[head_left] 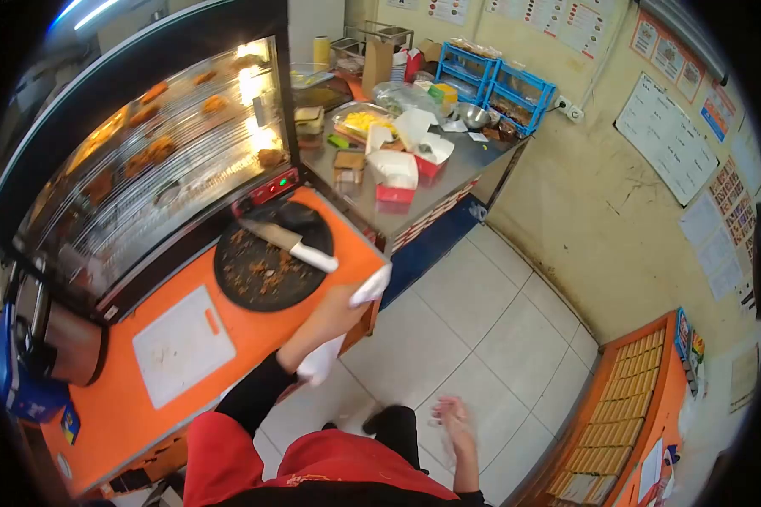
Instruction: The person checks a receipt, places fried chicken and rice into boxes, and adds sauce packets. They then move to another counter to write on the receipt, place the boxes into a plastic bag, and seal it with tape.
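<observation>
My left hand is closed on a white cloth at the edge of the orange counter. Part of the cloth hangs below the wrist. Just beyond that hand lies a round black board with brown crumbs on it. A knife with a white handle rests across the board. Nearer to me on the counter is a white cutting board. Over the tiled floor, my right hand hangs with its fingers apart and nothing in it, slightly blurred.
A heated glass display case with fried food stands behind the boards. The steel table holds red and white boxes, trays and blue racks. A metal container stands left; an orange cabinet stands right.
</observation>
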Motion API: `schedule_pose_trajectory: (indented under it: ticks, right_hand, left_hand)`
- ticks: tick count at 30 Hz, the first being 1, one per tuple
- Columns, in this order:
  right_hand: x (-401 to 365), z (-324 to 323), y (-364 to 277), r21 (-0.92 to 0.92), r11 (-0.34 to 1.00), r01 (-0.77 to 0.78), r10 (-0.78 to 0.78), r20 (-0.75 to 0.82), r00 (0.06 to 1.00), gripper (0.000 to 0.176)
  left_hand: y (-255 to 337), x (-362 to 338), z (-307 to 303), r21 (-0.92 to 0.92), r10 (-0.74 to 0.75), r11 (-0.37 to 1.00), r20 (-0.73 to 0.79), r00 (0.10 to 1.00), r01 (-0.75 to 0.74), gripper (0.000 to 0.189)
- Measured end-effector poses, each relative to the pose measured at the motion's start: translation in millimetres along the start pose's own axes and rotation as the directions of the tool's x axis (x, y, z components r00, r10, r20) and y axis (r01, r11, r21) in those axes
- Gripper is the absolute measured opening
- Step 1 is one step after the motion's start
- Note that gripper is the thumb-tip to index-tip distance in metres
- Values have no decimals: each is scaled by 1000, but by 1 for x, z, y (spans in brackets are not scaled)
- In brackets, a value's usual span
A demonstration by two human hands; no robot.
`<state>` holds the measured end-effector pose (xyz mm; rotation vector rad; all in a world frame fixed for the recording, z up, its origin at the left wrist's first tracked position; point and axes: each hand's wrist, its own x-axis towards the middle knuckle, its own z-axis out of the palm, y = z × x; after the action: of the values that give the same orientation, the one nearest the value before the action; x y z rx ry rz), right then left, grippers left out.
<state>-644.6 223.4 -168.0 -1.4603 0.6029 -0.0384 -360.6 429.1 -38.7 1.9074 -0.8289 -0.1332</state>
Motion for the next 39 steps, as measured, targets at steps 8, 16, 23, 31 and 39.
schedule_pose_trajectory:
  ticks: [8,16,23,31,39]
  right_hand:
    - [253,-115,-146,-146,987,72,-69,28,997,24]
    - [624,-5,-325,-151,779,608,-526,372,765,30]
    - [823,46,-276,-650,297,700,-470,538,699,31]
    - [834,0,-444,-217,486,847,-821,217,527,31]
    - [988,-46,-544,-335,195,922,-873,369,319,25]
  left_hand:
    - [-150,347,126,833,-89,454,-311,946,317,35]
    - [-255,419,86,683,-354,514,-381,854,519,24]
    - [-242,425,88,607,-366,465,-531,764,644,28]
    - [-60,569,35,525,-112,648,-651,751,552,22]
    - [-191,831,34,740,-85,483,-492,867,467,38]
